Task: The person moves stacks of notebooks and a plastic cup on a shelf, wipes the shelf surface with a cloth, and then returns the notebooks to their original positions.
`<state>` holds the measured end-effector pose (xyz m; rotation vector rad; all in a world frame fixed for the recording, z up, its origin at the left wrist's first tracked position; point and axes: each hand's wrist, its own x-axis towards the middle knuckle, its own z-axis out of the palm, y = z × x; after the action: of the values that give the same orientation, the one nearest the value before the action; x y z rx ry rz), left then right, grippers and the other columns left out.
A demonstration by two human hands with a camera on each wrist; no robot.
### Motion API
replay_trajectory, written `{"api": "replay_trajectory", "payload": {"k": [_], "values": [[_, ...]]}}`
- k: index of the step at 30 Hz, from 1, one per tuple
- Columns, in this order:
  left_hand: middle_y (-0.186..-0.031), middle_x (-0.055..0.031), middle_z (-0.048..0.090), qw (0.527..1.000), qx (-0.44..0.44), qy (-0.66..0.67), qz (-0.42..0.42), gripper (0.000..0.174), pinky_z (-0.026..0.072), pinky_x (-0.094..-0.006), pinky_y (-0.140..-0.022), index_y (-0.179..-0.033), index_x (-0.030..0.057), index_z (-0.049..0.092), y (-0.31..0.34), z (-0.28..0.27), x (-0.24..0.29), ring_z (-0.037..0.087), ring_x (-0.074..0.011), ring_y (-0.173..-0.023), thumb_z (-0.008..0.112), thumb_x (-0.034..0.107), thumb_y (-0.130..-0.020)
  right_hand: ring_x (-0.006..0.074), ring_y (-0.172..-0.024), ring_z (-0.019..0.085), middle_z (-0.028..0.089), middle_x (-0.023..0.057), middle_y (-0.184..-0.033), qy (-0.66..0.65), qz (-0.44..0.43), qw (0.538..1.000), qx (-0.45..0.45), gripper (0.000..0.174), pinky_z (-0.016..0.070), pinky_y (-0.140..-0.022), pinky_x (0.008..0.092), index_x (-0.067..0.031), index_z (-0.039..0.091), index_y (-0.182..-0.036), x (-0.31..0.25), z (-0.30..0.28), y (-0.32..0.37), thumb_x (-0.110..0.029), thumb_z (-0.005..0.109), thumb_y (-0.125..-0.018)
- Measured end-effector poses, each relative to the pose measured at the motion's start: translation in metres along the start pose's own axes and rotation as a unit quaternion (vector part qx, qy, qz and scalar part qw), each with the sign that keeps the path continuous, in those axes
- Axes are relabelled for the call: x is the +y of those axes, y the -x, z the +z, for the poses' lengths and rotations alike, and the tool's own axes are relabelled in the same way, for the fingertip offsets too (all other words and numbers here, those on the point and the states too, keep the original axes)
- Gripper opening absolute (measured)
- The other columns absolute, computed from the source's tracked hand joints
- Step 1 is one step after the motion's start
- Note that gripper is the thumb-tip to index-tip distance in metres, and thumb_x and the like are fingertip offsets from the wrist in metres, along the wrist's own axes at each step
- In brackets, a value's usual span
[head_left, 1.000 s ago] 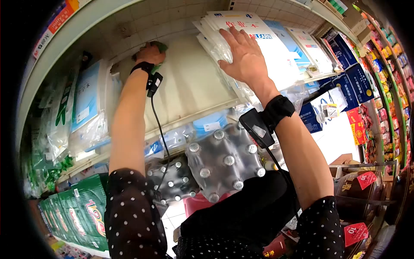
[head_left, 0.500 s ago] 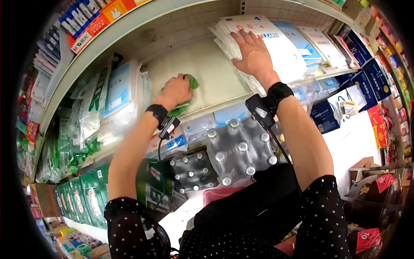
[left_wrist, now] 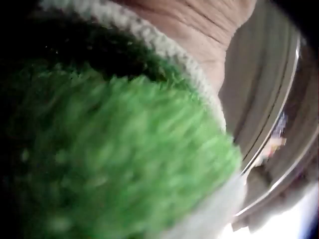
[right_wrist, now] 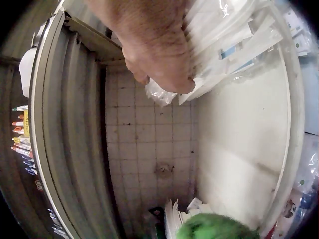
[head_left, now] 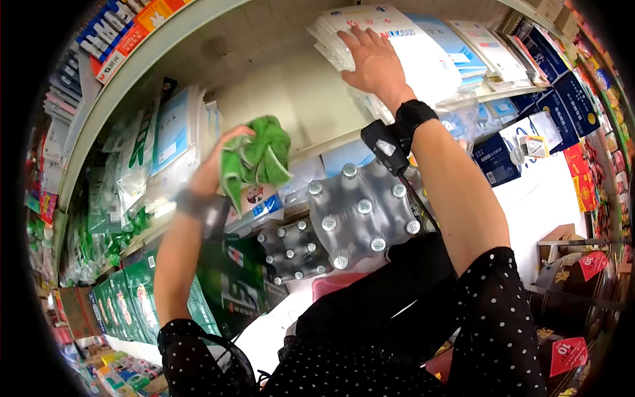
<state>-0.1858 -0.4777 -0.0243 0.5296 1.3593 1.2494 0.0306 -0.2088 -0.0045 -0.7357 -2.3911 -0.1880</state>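
Observation:
A green cloth [head_left: 264, 149] with a pale edge hangs bunched from my left hand [head_left: 213, 167], in front of the shelf's front edge. That hand is blurred in the head view, its fingers partly hidden by the cloth. In the left wrist view the cloth [left_wrist: 134, 149] fills most of the picture. My right hand [head_left: 378, 71] rests, fingers straight, on a stack of white exercise books [head_left: 423, 66] in plastic wrap. Left of this stack lies the bare pale shelf board [head_left: 291, 86].
More wrapped books [head_left: 173, 135] stand at the left of the shelf. Below are shrink-wrapped bottles [head_left: 360, 215] and green cartons [head_left: 142, 291]. An upper shelf edge [head_left: 142, 66] with pens on it curves overhead. Dark blue boxes [head_left: 572, 119] sit at the right.
My left hand wiped from the back of the shelf board towards its front, then lifted the cloth off past the front edge. My right hand has stayed on the books.

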Motion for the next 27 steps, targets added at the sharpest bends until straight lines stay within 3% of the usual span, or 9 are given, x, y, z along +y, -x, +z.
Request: {"api": "replay_trajectory", "payload": {"k": [8, 11, 12, 14, 20, 21, 23, 26, 27], "values": [[-0.112, -0.0200, 0.067, 0.984, -0.100, 0.150, 0.003, 0.048, 0.0569, -0.0391, -0.086, -0.121, -0.0076, 0.057, 0.027, 0.034, 0.039, 0.067, -0.0303, -0.099, 0.049, 0.017, -0.081, 0.0328, -0.138, 0.037, 0.042, 0.0122, -0.148, 0.012, 0.015, 0.999, -0.033, 0.078, 0.0292, -0.114, 0.0449, -0.0187, 0.042, -0.144, 0.000, 0.002, -0.003, -0.029, 0.073, -0.073], [-0.107, -0.0181, 0.068, 0.993, -0.045, 0.107, -0.006, 0.043, 0.0573, -0.0381, -0.084, -0.116, -0.0060, 0.059, 0.027, 0.046, 0.060, 0.068, -0.0289, -0.095, 0.049, 0.017, -0.081, 0.0319, -0.139, 0.036, 0.041, 0.0118, -0.149, 0.017, 0.025, 0.998, -0.053, 0.078, 0.0285, -0.115, 0.0444, -0.0190, 0.042, -0.144, -0.003, -0.002, -0.004, -0.030, 0.072, -0.073], [-0.099, -0.0140, 0.068, 0.998, 0.060, -0.023, 0.020, 0.037, 0.0568, -0.0346, -0.079, -0.112, -0.0025, 0.061, 0.017, 0.042, 0.069, 0.068, -0.0230, -0.088, 0.050, 0.017, -0.082, 0.0316, -0.139, 0.036, 0.040, 0.0116, -0.150, 0.017, 0.025, 0.998, -0.053, 0.078, 0.0282, -0.115, 0.0443, -0.0190, 0.042, -0.144, -0.003, -0.001, -0.004, -0.030, 0.072, -0.074], [-0.093, -0.0108, 0.068, 0.980, 0.072, -0.091, 0.159, 0.033, 0.0552, -0.0318, -0.075, -0.109, -0.0002, 0.062, 0.010, 0.049, 0.080, 0.067, -0.0187, -0.084, 0.052, 0.016, -0.083, 0.0313, -0.139, 0.036, 0.040, 0.0114, -0.150, 0.020, 0.024, 0.998, -0.053, 0.077, 0.0278, -0.115, 0.0440, -0.0190, 0.041, -0.144, -0.004, -0.003, -0.004, -0.030, 0.072, -0.074], [-0.102, -0.0173, 0.069, 0.778, 0.173, -0.531, 0.286, 0.044, 0.0530, -0.0339, -0.076, -0.110, 0.0010, 0.064, -0.010, 0.064, 0.084, 0.068, -0.0234, -0.087, 0.069, 0.033, -0.080, 0.0322, -0.137, 0.038, 0.042, 0.0125, -0.149, 0.021, 0.021, 0.999, -0.045, 0.077, 0.0275, -0.116, 0.0436, -0.0184, 0.042, -0.144, -0.005, -0.004, -0.002, -0.030, 0.071, -0.074], [-0.112, -0.0179, 0.068, 0.769, 0.125, -0.575, 0.250, 0.053, 0.0485, -0.0394, -0.093, -0.116, 0.0050, 0.065, -0.017, 0.069, 0.074, 0.064, -0.0296, -0.108, 0.068, 0.044, -0.081, 0.0326, -0.137, 0.038, 0.042, 0.0127, -0.149, 0.024, 0.020, 0.998, -0.049, 0.077, 0.0280, -0.116, 0.0436, -0.0186, 0.041, -0.145, -0.005, -0.005, -0.002, -0.030, 0.071, -0.075], [-0.132, -0.0167, 0.058, 0.647, 0.069, -0.716, 0.254, 0.056, 0.0346, -0.0528, -0.108, -0.124, 0.0105, 0.063, -0.048, 0.058, 0.037, 0.043, -0.0354, -0.134, 0.060, 0.051, -0.085, 0.0333, -0.137, 0.039, 0.042, 0.0133, -0.149, 0.025, 0.018, 0.998, -0.048, 0.077, 0.0285, -0.115, 0.0438, -0.0184, 0.040, -0.145, -0.003, -0.008, -0.003, -0.030, 0.071, -0.076], [-0.150, -0.0132, 0.040, 0.519, -0.030, -0.834, 0.187, 0.059, 0.0189, -0.0656, -0.112, -0.137, 0.0166, 0.053, -0.083, 0.068, 0.011, 0.018, -0.0399, -0.146, 0.052, 0.052, -0.090, 0.0344, -0.136, 0.039, 0.043, 0.0144, -0.148, 0.014, 0.017, 0.999, -0.040, 0.076, 0.0289, -0.115, 0.0444, -0.0173, 0.041, -0.145, -0.004, -0.007, -0.002, -0.030, 0.071, -0.076], [-0.152, -0.0127, 0.037, 0.536, -0.022, -0.821, 0.198, 0.059, 0.0178, -0.0676, -0.111, -0.140, 0.0178, 0.049, -0.100, 0.067, 0.003, 0.016, -0.0406, -0.146, 0.051, 0.051, -0.091, 0.0349, -0.136, 0.039, 0.043, 0.0145, -0.147, 0.014, 0.016, 0.999, -0.037, 0.076, 0.0290, -0.115, 0.0445, -0.0169, 0.041, -0.144, -0.004, -0.008, -0.002, -0.030, 0.071, -0.075]]}}
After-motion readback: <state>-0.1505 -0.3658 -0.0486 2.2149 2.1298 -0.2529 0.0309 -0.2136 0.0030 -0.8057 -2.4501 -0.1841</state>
